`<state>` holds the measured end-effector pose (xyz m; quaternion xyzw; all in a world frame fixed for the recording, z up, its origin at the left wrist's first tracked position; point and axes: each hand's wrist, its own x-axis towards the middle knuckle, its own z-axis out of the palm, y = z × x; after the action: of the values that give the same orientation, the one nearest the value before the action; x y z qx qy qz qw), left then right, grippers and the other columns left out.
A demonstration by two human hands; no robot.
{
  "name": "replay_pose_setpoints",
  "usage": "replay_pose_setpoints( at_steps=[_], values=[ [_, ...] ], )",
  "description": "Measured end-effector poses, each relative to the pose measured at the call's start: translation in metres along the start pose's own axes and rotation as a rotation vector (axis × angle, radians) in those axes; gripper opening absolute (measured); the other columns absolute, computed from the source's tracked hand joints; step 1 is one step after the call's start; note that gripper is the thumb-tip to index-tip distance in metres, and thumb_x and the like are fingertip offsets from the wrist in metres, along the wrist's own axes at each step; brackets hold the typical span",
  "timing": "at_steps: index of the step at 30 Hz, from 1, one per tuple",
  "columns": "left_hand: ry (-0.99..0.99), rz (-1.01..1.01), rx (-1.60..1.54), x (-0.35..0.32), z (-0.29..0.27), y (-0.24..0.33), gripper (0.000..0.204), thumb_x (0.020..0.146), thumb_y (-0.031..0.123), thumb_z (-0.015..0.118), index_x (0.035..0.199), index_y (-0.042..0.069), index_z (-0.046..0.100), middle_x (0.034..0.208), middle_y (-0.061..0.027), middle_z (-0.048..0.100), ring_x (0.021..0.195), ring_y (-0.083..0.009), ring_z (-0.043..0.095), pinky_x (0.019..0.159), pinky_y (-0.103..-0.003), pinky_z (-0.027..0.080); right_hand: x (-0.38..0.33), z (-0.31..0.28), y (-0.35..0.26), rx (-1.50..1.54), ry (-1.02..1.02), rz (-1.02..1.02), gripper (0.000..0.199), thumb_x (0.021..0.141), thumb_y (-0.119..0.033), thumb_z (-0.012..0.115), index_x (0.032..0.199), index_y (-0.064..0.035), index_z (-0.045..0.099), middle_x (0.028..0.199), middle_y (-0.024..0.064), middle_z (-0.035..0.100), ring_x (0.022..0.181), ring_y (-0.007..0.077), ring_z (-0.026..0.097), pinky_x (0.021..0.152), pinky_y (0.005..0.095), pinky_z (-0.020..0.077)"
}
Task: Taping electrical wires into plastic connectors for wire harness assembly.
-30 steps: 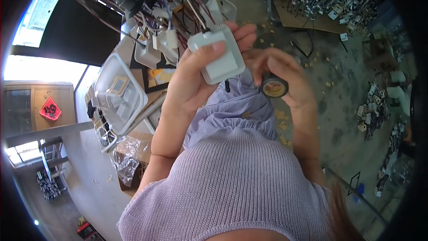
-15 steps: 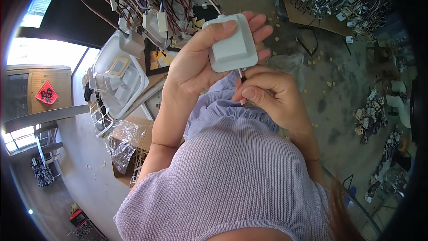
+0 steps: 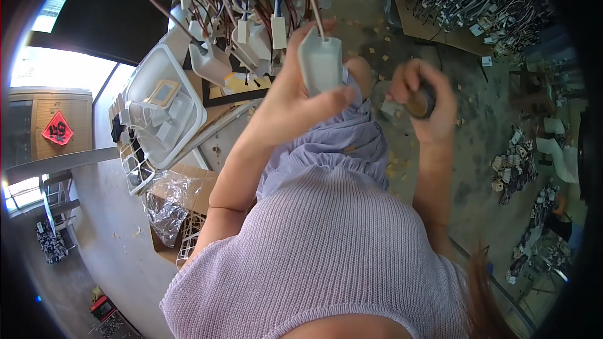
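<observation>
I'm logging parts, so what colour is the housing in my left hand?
The housing is white; it shows best in the head view.

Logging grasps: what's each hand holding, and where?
Left hand: white plastic boxy housing, thumb at its lower end, fingers behind. Right hand: round dark tape roll; blurred, exact hold unclear.

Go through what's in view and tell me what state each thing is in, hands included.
Left hand: gripping the white housing
White housing: held, cable attached at top
Right hand: curled around the tape roll, blurred
Tape roll: held, apart from the housing
White tub: uncovered, containing plastic parts
Cardboard box: open
Clear plastic wrap: crumpled
</observation>
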<state>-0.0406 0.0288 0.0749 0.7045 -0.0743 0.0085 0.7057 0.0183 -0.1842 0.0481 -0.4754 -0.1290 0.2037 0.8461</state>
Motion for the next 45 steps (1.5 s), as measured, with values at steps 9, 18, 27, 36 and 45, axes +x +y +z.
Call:
replay_pose_setpoints(
  at_steps=[9,18,27,36,45],
  values=[
    [0.362,0.386,0.83,-0.004,0.023,-0.006,0.099,0.059,0.019,0.082,0.137,-0.002,0.024,0.116,-0.0254,0.035,0.105,-0.0392,0.042,0.086,-0.043,0.044,0.045,0.062,-0.03,-0.797,-0.173,-0.401,0.022,0.082,-0.017,0.069,0.096,-0.0018,0.063,0.074,-0.0005,0.057,0.068,0.0052,0.052,0.062,0.0208,0.0428],
    [-0.067,0.01,-0.165,0.004,-0.019,-0.003,0.063,0.081,0.018,0.075,0.13,0.004,0.038,0.101,-0.0042,0.059,0.092,-0.0103,0.057,0.076,-0.025,0.048,0.057,0.062,-0.025,-0.641,-0.313,-0.287,0.016,0.088,-0.01,0.065,0.099,0.0012,0.062,0.086,0.0004,0.063,0.08,0.0059,0.057,0.072,0.0215,0.0465],
    [0.021,0.176,0.03,-0.01,-0.008,0.004,0.033,0.09,0.012,0.06,0.119,0.002,0.049,0.103,-0.0055,0.057,0.095,-0.012,0.054,0.083,-0.026,0.044,0.037,0.086,-0.016,-0.614,-0.131,-0.504,0.013,0.09,-0.011,0.062,0.095,0.0011,0.059,0.084,0.0021,0.062,0.074,0.0067,0.054,0.068,0.0218,0.0455],
    [-0.051,0.142,-0.126,-0.008,-0.006,0.008,0.026,0.091,0.007,0.056,0.114,0.003,0.047,0.103,-0.0049,0.056,0.095,-0.0113,0.053,0.082,-0.026,0.043,0.041,0.091,-0.019,-0.319,-0.101,-0.255,0.016,0.089,-0.011,0.062,0.097,0.0026,0.06,0.084,0.0022,0.063,0.073,0.0057,0.055,0.067,0.0213,0.0453],
    [0.025,0.187,0.103,-0.005,-0.008,0.003,0.026,0.086,0.004,0.059,0.108,0.002,0.047,0.092,-0.0062,0.057,0.086,-0.0144,0.056,0.075,-0.027,0.045,0.058,0.088,-0.033,-0.74,-0.213,-0.487,0.011,0.087,-0.009,0.064,0.091,0.0013,0.061,0.083,0.0027,0.063,0.069,0.0052,0.054,0.061,0.0203,0.0438]
  ],
)
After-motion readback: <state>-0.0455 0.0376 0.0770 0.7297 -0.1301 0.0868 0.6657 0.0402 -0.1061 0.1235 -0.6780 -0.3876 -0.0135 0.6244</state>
